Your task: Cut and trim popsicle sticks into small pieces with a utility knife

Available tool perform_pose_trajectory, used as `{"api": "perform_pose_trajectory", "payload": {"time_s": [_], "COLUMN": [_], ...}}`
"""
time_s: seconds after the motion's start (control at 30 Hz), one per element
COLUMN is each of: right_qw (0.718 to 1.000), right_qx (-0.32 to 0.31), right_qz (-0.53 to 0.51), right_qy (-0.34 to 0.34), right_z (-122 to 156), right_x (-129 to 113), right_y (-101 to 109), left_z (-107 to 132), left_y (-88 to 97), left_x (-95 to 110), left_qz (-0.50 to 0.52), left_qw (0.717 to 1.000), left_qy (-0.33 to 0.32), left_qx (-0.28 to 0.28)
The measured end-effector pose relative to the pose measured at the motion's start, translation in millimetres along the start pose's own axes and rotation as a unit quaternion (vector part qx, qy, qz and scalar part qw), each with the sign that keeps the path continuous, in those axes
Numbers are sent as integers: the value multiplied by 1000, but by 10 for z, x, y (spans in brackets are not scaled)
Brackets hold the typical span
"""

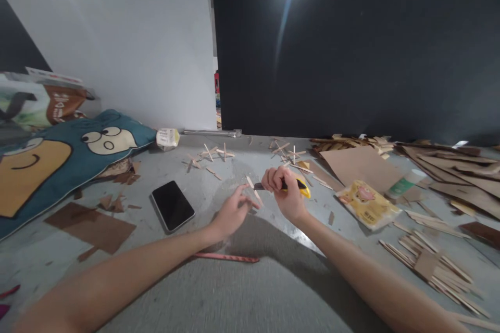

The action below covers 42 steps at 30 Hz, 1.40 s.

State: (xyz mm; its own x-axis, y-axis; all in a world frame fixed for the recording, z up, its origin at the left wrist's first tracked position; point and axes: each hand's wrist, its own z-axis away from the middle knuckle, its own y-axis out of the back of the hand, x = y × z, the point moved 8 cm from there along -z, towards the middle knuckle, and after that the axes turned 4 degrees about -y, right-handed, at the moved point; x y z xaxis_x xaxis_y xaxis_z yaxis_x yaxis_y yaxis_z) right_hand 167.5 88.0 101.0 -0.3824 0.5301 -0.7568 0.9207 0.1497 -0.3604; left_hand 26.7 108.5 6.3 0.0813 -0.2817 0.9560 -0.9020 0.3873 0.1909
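A yellow and black utility knife point(303, 188) is gripped in my right hand point(288, 193), its blade pointing left. The blade tip meets a thin wooden craft stick point(257, 196), or comes very close to it. My left hand point(233, 213) has its fingers closed around the lower part of that stick, which tilts up and to the left; the exact contact is partly hidden by the fingers. Nearer my body, a reddish patterned strip point(230, 257) lies flat below the left wrist. Beyond both hands are small crossed-stick pieces point(224, 153).
A phone point(172, 205) and a blue cartoon pillow point(78, 145) are at left. At right lie a yellow tissue pack point(367, 205), a white-green tube point(405, 183), cardboard sheets point(359, 165) and loose sticks point(441, 265). Dark and white panels point(351, 52) stand behind.
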Motion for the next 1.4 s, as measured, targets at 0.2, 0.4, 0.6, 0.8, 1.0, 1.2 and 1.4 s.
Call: {"api": "perform_pose_trajectory", "payload": {"time_s": [0.2,0.4,0.6,0.8,1.0,1.2,1.4], "right_qw": [999,947,915,900,899,887,884], "right_qx": [-13,-24,-72,-112,-128,-125,-121], "right_qz": [36,302,366,381,380,406,405], "right_qy": [22,103,155,178,174,182,202], "right_z": [94,203,380,525,573,588,625], "right_x": [31,-44,-2,34,75,91,69], "right_y": [-58,18,23,-26,-69,-123,-189], "left_z": [17,-6,-24,-36,-40,-35,-7], "left_y": [-116,-70,-20,56,66,21,39], "left_x": [59,25,38,122,50,-18,66], "left_qz": [93,126,83,-18,-5,101,83], "left_qw": [994,992,997,998,999,995,995], "left_qy": [2,18,-1,-53,-48,-23,-44], "left_qx": [-50,-13,1,4,6,1,-10]}}
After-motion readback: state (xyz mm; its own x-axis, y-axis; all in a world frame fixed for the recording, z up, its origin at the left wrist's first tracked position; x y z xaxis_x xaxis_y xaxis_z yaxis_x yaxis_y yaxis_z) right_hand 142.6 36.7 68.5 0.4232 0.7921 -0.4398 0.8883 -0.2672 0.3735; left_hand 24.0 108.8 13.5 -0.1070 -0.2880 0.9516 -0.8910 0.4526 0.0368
